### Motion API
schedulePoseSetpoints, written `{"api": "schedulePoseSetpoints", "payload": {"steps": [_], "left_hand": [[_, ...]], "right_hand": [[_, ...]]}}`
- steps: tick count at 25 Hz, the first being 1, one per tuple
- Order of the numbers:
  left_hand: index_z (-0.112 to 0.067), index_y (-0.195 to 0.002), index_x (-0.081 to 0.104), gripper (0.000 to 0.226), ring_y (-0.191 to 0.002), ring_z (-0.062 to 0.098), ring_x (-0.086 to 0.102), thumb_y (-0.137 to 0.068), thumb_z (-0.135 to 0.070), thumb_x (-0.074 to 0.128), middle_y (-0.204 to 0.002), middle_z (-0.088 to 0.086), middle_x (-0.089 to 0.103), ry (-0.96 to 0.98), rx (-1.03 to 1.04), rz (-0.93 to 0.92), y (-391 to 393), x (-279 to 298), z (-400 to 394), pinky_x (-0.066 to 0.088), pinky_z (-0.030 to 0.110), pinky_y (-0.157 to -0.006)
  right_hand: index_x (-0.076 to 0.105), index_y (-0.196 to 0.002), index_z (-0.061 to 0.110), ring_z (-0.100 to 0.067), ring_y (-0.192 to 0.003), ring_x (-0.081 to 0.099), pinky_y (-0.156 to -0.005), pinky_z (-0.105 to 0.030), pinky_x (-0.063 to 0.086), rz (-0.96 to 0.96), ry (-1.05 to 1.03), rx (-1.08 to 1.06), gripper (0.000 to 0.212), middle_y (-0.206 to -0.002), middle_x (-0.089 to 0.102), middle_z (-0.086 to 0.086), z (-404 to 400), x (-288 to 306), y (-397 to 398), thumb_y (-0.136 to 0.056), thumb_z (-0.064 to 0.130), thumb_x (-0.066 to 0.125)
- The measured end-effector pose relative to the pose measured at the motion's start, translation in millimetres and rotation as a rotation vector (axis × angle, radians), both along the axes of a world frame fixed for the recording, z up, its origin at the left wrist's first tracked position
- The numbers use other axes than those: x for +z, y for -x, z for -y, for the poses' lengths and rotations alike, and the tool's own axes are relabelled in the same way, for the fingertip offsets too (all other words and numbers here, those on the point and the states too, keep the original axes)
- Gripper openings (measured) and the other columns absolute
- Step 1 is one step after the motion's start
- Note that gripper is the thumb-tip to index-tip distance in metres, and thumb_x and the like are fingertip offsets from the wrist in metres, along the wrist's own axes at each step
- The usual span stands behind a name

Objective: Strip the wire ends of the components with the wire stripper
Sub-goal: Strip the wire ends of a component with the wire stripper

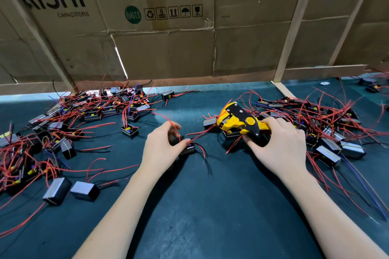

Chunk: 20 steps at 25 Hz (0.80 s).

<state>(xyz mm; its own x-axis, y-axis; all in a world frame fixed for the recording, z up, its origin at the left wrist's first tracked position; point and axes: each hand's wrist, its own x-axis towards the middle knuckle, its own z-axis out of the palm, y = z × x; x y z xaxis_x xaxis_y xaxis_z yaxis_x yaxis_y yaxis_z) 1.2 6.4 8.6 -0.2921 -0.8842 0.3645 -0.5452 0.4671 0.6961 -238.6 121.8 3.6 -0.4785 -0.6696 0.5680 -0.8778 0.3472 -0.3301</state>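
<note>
left hand [162, 149]: fingers curled, pinching a small black component [188, 149] just left of the wire stripper; component sits low on the surface, partly hidden by the fingers.
red wire [200, 135]: runs from the held component up and right to the stripper's nose; whether the tip is inside the jaws, cannot tell.
right hand [277, 145]: wrapped round the stripper's handles, fingers curled under, thumb on the near side.
wire stripper [240, 123]: yellow and black, nose pointing left, head resting on or just above another component; jaw state not readable.
hands: apart, each clamped on its own item.
left pile [63, 132]: components with red, black and some blue leads, spread well left of the stripper, loose ones trailing toward the near edge.
right pile [328, 132]: similar tangle just behind and right of the stripper, touching the right hand's far side.
surface [210, 206]: dark green mat, bare patch on the near side of the stripper between the forearms.
cardboard boxes [168, 38]: wall behind the stripper, printed "AiSHi CAPACITORS", held by pale wooden slats [288, 44].
</note>
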Motion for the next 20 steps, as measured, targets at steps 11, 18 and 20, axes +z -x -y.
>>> {"api": "schedulePoseSetpoints", "payload": {"steps": [11, 18, 20], "left_hand": [[-0.004, -0.128, 0.056, 0.042, -0.094, 0.016, 0.056, -0.086, -0.005, 0.063, -0.110, 0.006, 0.057, 0.651, -0.099, -0.168, -2, 20, -12, 0.047, 0.025, -0.086], [-0.010, -0.117, 0.069, 0.046, -0.124, 0.035, 0.047, -0.074, 0.008, 0.063, -0.138, 0.020, 0.052, 0.809, 0.287, 0.240, -1, 18, -7, 0.034, 0.045, -0.099], [-0.014, -0.118, 0.067, 0.053, -0.134, 0.037, 0.040, -0.070, 0.005, 0.064, -0.143, 0.016, 0.049, 0.716, 0.462, 0.380, -10, 19, -2, 0.024, 0.048, -0.110]], "right_hand": [[0.065, -0.103, 0.019, -0.030, -0.096, 0.059, -0.080, -0.037, 0.033, -0.004, -0.015, -0.006, 0.048, -0.098, 0.066, -0.001, 1, -1, 1, -0.072, 0.054, 0.075], [0.065, -0.104, 0.018, -0.030, -0.097, 0.059, -0.080, -0.038, 0.034, -0.011, -0.023, -0.008, 0.050, -0.098, 0.065, -0.001, 2, -1, 1, -0.072, 0.055, 0.074], [0.065, -0.103, 0.018, -0.030, -0.096, 0.059, -0.080, -0.038, 0.033, -0.008, -0.016, -0.007, 0.049, -0.097, 0.065, -0.001, 1, 0, 1, -0.072, 0.055, 0.074]]}}
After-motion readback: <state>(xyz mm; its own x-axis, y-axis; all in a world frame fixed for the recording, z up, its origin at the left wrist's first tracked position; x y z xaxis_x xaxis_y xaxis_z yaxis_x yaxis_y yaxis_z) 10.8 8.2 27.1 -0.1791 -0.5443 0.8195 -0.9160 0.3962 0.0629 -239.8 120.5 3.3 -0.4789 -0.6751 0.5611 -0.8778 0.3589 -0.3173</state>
